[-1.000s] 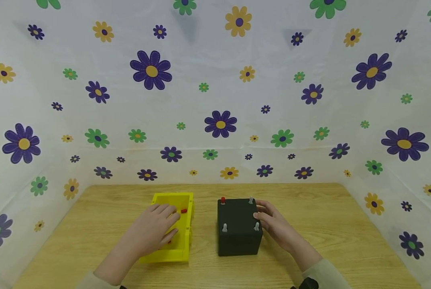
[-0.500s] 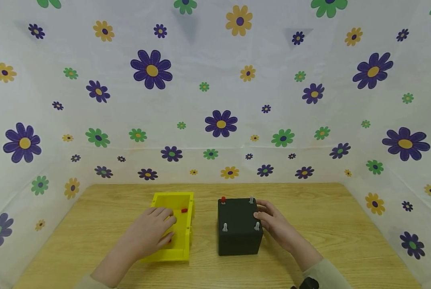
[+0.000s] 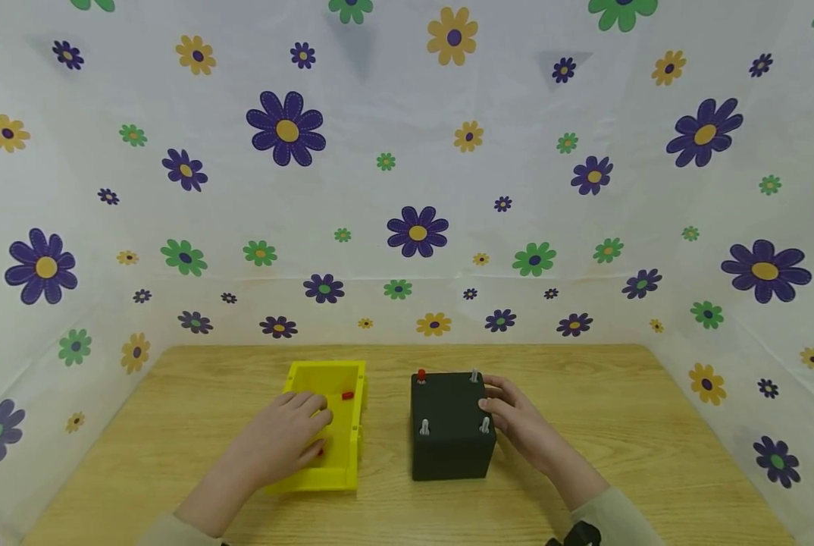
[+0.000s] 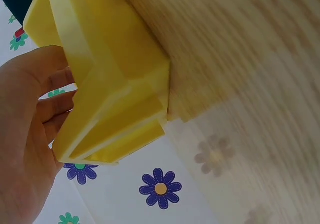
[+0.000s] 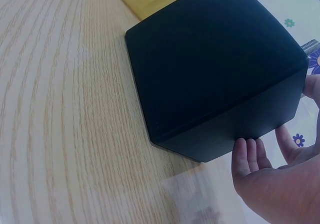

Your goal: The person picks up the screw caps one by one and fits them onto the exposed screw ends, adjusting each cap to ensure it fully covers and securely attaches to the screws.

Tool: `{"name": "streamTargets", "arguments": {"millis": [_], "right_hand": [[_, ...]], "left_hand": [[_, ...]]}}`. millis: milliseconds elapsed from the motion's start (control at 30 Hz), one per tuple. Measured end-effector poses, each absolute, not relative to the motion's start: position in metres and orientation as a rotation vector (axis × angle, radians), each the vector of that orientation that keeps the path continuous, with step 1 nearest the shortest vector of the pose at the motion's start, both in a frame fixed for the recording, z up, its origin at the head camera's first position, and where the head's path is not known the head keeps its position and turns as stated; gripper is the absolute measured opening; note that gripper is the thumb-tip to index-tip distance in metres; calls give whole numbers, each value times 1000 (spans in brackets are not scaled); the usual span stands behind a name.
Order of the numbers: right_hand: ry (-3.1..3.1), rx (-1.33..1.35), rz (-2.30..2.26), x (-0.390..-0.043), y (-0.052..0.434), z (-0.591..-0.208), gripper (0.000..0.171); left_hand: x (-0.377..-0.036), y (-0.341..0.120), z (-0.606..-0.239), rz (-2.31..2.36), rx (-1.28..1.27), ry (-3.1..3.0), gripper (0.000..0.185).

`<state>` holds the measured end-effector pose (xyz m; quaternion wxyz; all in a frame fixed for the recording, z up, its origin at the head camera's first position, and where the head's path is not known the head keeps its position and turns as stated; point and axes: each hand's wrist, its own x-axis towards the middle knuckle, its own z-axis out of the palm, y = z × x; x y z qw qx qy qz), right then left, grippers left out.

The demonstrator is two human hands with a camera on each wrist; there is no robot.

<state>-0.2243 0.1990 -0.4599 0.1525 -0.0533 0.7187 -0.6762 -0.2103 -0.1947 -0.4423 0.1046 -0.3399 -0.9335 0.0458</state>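
A yellow bin lies on the table in the head view. My left hand reaches into it over the near left side, fingers bent downward and thumb apart; its fingertips are partly hidden. Beside the thumb shows a small red piece, and another red piece lies toward the bin's far end. To the right stands a black box with metal posts on top; a red cap covers the far left post. My right hand rests against the box's right side, thumb at its top edge, fingers fairly straight.
The wooden table runs to a white backdrop printed with flowers, which stands behind and on both sides. Wood shows between bin and box. In the left wrist view the bin's wall covers part of the fingers.
My left hand has drawn back slightly toward the left inside the bin, its fingers a little more bent. The right hand and the black box stay in place.
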Motion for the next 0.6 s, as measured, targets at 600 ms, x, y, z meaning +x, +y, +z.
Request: {"name": "streamTargets", "arguments": {"millis": [600], "right_hand": [[2069,-166,-1927,-224,198,-460,67]], "left_hand": [[-214,-195,-451,176,-1010,-2757,19]]}}
